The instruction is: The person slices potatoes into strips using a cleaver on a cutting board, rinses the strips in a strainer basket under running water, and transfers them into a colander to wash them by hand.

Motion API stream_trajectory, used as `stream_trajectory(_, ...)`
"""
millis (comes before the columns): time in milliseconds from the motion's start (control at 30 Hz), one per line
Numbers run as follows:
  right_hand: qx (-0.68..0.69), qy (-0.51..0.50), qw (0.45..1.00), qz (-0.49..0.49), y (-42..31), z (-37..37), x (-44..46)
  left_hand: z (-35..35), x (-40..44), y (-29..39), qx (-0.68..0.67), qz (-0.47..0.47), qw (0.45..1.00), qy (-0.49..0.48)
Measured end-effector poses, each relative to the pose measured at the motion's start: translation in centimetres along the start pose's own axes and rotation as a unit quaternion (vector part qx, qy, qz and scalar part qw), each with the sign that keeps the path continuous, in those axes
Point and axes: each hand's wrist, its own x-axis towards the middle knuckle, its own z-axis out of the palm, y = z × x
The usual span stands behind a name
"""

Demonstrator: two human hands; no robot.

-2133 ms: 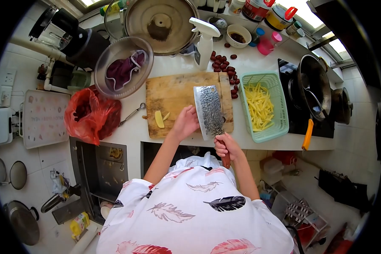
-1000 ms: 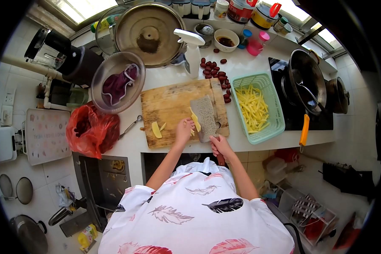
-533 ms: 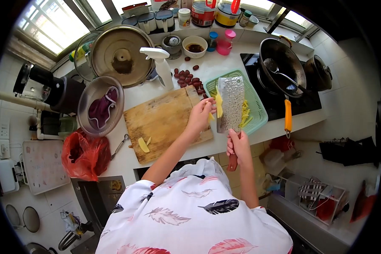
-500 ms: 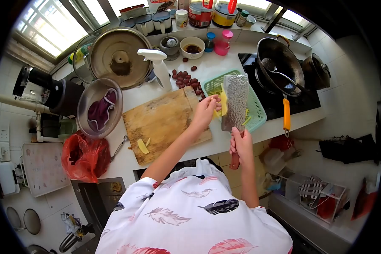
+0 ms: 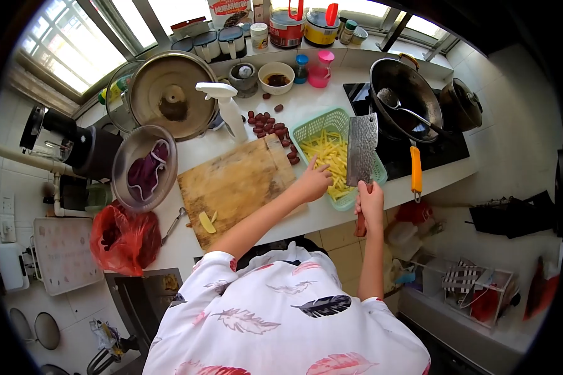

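My right hand (image 5: 370, 199) is closed round the wooden handle of a cleaver (image 5: 361, 150), whose blade stands over the right side of a green basket (image 5: 311, 126). Inside the basket lie many yellow potato strips (image 5: 329, 154). Fingers apart, my left hand (image 5: 316, 181) is over the basket's near left edge, by the strips, with nothing seen in it. The wooden cutting board (image 5: 231, 178) lies to the left, with a yellow slice (image 5: 206, 222) and a thin piece near its front left corner.
Red dates (image 5: 270, 125) and a spray bottle (image 5: 231, 115) stand behind the board. A wok (image 5: 406, 94) with an orange handle is on the stove at right. A red bag (image 5: 128, 240), a bowl with purple cloth (image 5: 120, 178) and a spoon (image 5: 174, 226) are at left.
The cleaver and both hands have moved from the board to the basket. The yellow pieces beside the blade have left it, and my left hand has opened. The view has shifted right.
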Motion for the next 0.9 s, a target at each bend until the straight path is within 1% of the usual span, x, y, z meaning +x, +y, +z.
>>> stream_trajectory(67, -0.095, 0.039, 0.994, -0.037, -0.6, 0.1, 0.0, 0.6, -1.3, 0.0, -0.025, 0.007, 0.996, 0.087)
stream_trajectory(100, -0.117, 0.036, 0.992, -0.035, -1.4, 0.3, -0.3, -0.2, -1.6, 0.4, -0.056, -0.003, 0.985, 0.161)
stream_trajectory(133, -0.120, 0.027, 0.992, -0.037, -1.7, 0.7, -0.6, -1.0, -1.9, 1.0, -0.055, -0.013, 0.985, 0.164)
stream_trajectory(167, -0.146, 0.047, 0.986, -0.064, -1.8, 1.2, -1.0, -1.8, -2.4, 1.5, -0.133, -0.026, 0.963, 0.234)
stream_trajectory(200, -0.170, 0.064, 0.979, -0.093, -2.1, 1.8, -1.4, -2.7, -3.2, 1.9, -0.205, -0.039, 0.929, 0.305)
stream_trajectory(233, -0.138, 0.044, 0.985, -0.091, -2.5, 2.3, -2.1, -3.6, -4.6, 2.2, -0.182, -0.062, 0.923, 0.334)
stream_trajectory(267, -0.144, 0.025, 0.985, -0.094, -2.6, 2.7, -2.4, -3.4, -6.3, 1.8, -0.177, -0.079, 0.920, 0.342)
stream_trajectory(333, -0.110, -0.052, 0.988, -0.091, -2.9, 3.6, -2.8, -2.8, -10.4, 0.7, -0.135, -0.217, 0.871, 0.419)
stream_trajectory(367, -0.118, -0.071, 0.987, -0.082, -3.5, 4.3, -3.3, -2.7, -12.9, 0.3, -0.054, -0.320, 0.846, 0.422)
stream_trajectory(400, -0.120, -0.083, 0.986, -0.083, -3.4, 5.2, -3.2, -2.6, -15.5, -0.2, 0.026, -0.419, 0.807, 0.415)
stream_trajectory(467, -0.206, -0.107, 0.955, -0.187, -3.2, 6.6, -3.4, -1.1, -19.9, -2.3, 0.116, -0.555, 0.719, 0.402)
stream_trajectory(500, -0.194, -0.125, 0.954, -0.190, -3.6, 7.6, -3.8, -0.2, -22.0, -2.8, 0.118, -0.563, 0.713, 0.401)
stream_trajectory(567, -0.196, -0.184, 0.947, -0.174, -3.4, 9.2, -4.1, 1.4, -25.0, -3.6, 0.048, -0.622, 0.705, 0.337)
stream_trajectory(600, -0.191, -0.213, 0.945, -0.158, -3.4, 9.9, -4.4, 2.2, -25.7, -4.1, 0.049, -0.626, 0.700, 0.340)
stream_trajectory(667, -0.201, -0.241, 0.934, -0.170, -2.9, 11.3, -4.7, 4.0, -27.3, -4.3, -0.034, -0.611, 0.695, 0.378)
stream_trajectory(700, -0.207, -0.261, 0.925, -0.182, -2.6, 11.8, -5.0, 3.4, -27.3, -4.2, -0.059, -0.597, 0.680, 0.421)
stream_trajectory(733, -0.208, -0.267, 0.923, -0.182, -2.4, 12.3, -5.3, 2.8, -27.5, -4.0, -0.058, -0.601, 0.676, 0.422)
stream_trajectory(800, -0.235, -0.291, 0.912, -0.170, -2.3, 13.1, -5.9, 1.4, -27.6, -3.3, -0.080, -0.642, 0.693, 0.317)
stream_trajectory(833, -0.238, -0.296, 0.903, -0.199, -1.6, 13.3, -5.9, 1.5, -27.9, -3.5, -0.131, -0.657, 0.666, 0.327)
stream_trajectory(867, -0.238, -0.295, 0.904, -0.200, -1.0, 13.5, -6.0, 1.1, -27.7, -3.3, -0.132, -0.656, 0.667, 0.327)
stream_trajectory(900, -0.237, -0.301, 0.903, -0.193, -0.5, 13.6, -6.1, 0.4, -27.2, -2.9, -0.119, -0.620, 0.681, 0.370)
